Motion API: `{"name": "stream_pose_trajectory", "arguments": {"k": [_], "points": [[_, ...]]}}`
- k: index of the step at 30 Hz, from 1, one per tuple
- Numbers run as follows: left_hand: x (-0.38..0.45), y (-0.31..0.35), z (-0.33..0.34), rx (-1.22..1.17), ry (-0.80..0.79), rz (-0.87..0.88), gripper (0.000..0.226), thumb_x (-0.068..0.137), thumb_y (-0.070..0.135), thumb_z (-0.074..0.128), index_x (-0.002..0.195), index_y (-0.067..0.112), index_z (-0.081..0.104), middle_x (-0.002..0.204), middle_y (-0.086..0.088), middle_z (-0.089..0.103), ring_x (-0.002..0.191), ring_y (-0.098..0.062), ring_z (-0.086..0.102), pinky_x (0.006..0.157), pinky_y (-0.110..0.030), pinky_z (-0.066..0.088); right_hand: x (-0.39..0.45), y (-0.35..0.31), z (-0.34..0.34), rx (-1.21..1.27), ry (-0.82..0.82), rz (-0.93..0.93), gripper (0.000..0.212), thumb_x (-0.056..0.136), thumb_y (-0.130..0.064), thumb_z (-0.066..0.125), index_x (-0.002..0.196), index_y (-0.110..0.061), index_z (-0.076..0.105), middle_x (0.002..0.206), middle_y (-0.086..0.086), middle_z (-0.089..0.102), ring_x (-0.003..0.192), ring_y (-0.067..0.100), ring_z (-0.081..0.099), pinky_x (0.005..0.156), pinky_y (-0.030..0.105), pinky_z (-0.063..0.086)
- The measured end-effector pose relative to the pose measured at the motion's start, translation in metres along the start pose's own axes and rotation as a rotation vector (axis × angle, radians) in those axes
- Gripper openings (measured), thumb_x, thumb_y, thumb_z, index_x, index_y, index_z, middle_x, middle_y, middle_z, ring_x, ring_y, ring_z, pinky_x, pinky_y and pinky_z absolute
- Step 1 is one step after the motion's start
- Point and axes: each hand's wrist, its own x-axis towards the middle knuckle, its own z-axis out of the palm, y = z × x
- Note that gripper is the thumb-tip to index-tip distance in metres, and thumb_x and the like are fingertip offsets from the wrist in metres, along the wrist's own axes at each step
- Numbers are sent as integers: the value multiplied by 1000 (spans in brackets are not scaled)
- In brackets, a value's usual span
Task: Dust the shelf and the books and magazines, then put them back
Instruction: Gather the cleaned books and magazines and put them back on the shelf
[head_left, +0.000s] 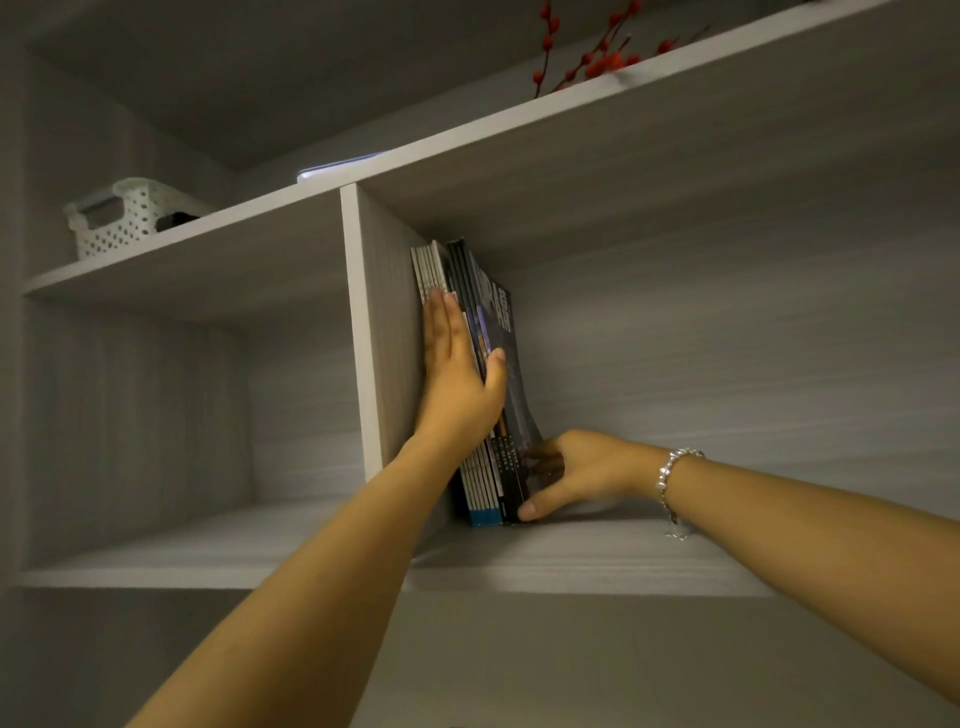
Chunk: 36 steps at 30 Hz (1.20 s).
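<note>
1. Head view: you look up into a pale grey shelf (597, 551) unit, and a stack of magazines (480, 467) stands upright in the middle of the frame, pushed against the vertical divider (358, 332) on its left.
2. Your left hand (454, 379) comes up from the lower left of the frame. Its fingers lie straight and flat along the spine edges of the stack, and its thumb reaches over onto the dark outer cover (511, 384). The hand presses the stack rather than wrapping around it.
3. Your right hand (576, 470) comes in from the right edge of the frame, low on the stack. Its fingers curl onto the dark cover near the bottom, and its thumb touches the lower front corner just above the shelf board, so it holds the stack's base.
4. A beaded bracelet (672, 480) hangs on your right wrist.
5. The outer cover bows slightly to the right near its lower half.
6. On the board above, in the upper left of the frame, sits a white perforated basket (122, 218).
7. In the upper right, a branch with red berries (597, 57) pokes over the top board.
</note>
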Motion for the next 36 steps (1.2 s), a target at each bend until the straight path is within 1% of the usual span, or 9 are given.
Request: {"name": "stream_pose_trajectory", "arguments": {"k": [6,11,15,21,25,28,32,34,36], "points": [[5,-1,4,-91,47,-25,79,99,25,46,151,18,-13,156,5,-27,142,-7,-23,112,-21,-12,7,5,-3,4,6,-14,58,76,-27,78,128,-18,55,119,-9,60,108,7,57,91,14,41],[3,-3,9,33,35,-28,75,101,33,36,148,15,-20,154,0,-31,140,-8,-29,112,-24,-17,5,3,-2,-25,11,1,64,76,-31,77,133,-16,50,130,-7,56,105,3,52,83,6,39],[-14,-7,19,143,45,-38,73,101,43,26,146,13,-23,153,-1,-32,137,-7,-32,111,-22,-19,6,4,-1,-61,22,19,67,75,-36,78,133,-17,51,132,-6,56,110,6,53,90,13,38],[-12,-5,19,194,14,-63,70,102,40,22,146,11,-22,154,-4,-32,139,-11,-31,110,-22,-21,6,3,0,-118,5,57,76,76,-45,73,140,-17,43,136,-3,53,119,13,53,104,26,40],[-19,4,12,166,-78,-147,72,102,41,24,146,11,-24,153,-2,-34,141,-15,-28,108,-22,-19,-1,-2,3,-212,5,110,77,80,-53,65,144,-23,36,137,-2,52,121,16,51,95,19,36],[-35,13,10,101,-150,-225,74,102,38,30,147,13,-23,152,-1,-35,142,-18,-26,112,-26,-10,-6,-8,3,-256,-49,186,83,81,-61,57,149,-27,24,145,0,43,128,19,44,102,24,32],[-61,23,3,-29,-212,-346,74,102,32,36,149,13,-18,154,-2,-31,146,-21,-13,116,-31,8,-17,-17,-1,-341,-100,269,82,84,-65,50,150,-24,24,153,-2,31,138,19,32,114,32,22],[-73,26,-3,-53,-215,-358,71,102,32,37,151,13,-11,157,-3,-23,147,-22,-7,117,-32,9,-28,-25,0,-347,-69,267,75,87,-59,51,148,-23,29,150,-2,35,136,18,34,110,29,24],[-85,30,-10,-79,-213,-385,67,102,33,37,152,14,-3,159,-4,-14,147,-24,0,117,-36,12,-42,-34,2,-304,7,236,61,91,-53,51,143,-23,40,142,-2,46,124,17,46,99,25,30]]}}
